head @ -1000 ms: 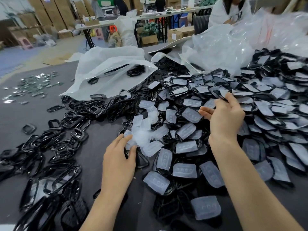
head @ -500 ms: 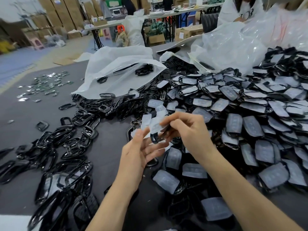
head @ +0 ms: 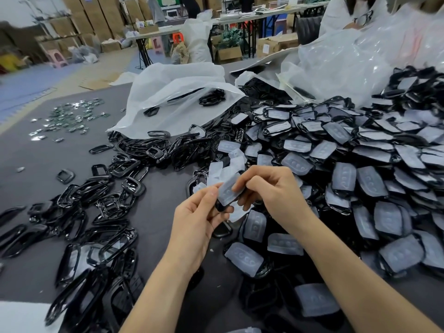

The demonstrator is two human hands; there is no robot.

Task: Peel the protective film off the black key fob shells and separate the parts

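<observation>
Metal pieces (head: 72,116): small shiny parts scattered on the table, far left of the key fob shell and well beyond it.
Table (head: 36,164): dark grey surface under everything.
Black frames (head: 96,212): loose glossy rings in a spread-out pile, left of the key fob shell, from near it to the table's near edge.
White bag (head: 177,97): lying open beyond the key fob shell and a little left, with a few black parts showing through it.
Left hand (head: 199,219): thumb and curled fingers pinch the lower end of the key fob shell.
Key fob shell (head: 219,206): held up above the table between both hands, tilted, with only its black lower end bare.
Protective film (head: 228,189): translucent white, covering the face of the key fob shell.
Loose films (head: 228,164): a small cluster just behind the key fob shell.
Right hand (head: 271,193): fingers curled, their tips pinching the film-covered upper end of the key fob shell.
Covered shells (head: 360,164): a large overlapping heap right of the key fob shell.
Clear bags (head: 348,61): crumpled, beyond that heap, far right of the key fob shell.
</observation>
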